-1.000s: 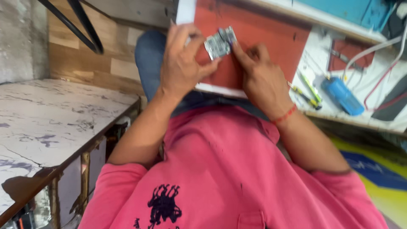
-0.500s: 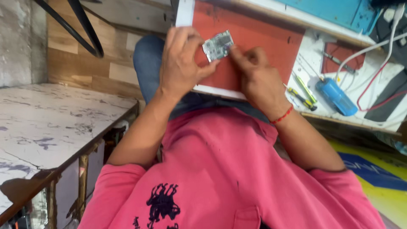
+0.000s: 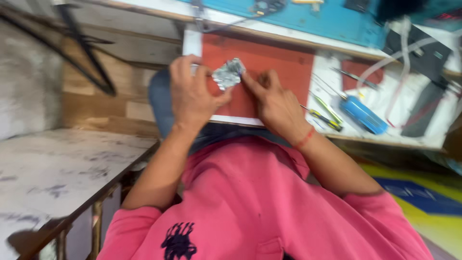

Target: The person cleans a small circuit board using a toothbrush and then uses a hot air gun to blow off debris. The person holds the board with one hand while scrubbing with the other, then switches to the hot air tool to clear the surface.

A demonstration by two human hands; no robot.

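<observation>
On the red mat (image 3: 269, 62) the left hand (image 3: 192, 96) pinches a small silvery metal part (image 3: 228, 74) between thumb and curled fingers, the part at the hand's one o'clock. The right hand (image 3: 276, 103) presses an outstretched forefinger on the part's edge from four o'clock, other fingers folded. A blue cylindrical tool (image 3: 363, 114) lies well apart at three o'clock

Shiny metallic small part (image 3: 228, 73) (blurred), matt red mat (image 3: 279, 62), pink cloth shirt (image 3: 250, 202), worn wooden bench (image 3: 57, 168)

Bright even light, heavy motion blur thruout, soft shadows.
</observation>
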